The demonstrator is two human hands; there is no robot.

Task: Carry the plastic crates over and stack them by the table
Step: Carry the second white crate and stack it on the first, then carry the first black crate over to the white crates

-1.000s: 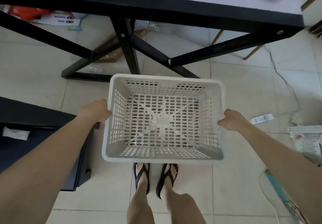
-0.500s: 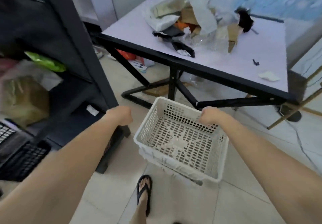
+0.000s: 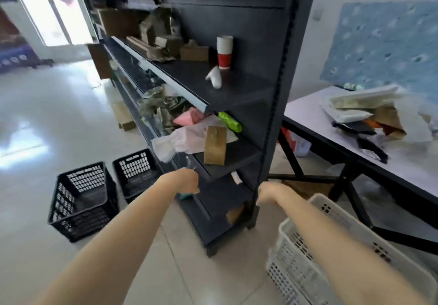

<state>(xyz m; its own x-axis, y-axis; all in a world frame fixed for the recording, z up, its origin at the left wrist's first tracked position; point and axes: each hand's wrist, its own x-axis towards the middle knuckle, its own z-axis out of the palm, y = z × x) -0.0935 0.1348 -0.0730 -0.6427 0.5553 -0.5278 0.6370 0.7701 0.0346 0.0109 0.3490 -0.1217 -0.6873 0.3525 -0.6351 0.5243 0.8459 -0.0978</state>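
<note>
White crate (image 3: 336, 252) on floor beside table (image 3: 369, 153); two black crates (image 3: 83, 200) remain left. Both hands (image 3: 189, 182) (image 3: 267, 193) loosely curled, empty. Risk: the shelf (image 3: 237, 96) stands close; a carried crate could snag it.

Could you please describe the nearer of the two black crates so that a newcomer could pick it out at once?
Start at the tall dark shelving unit; two black plastic crates sit on the pale tiled floor at its foot. The far crate stands against the shelving's base. The nearer black crate stands further left, out on the open floor, empty, and looks larger.
</note>
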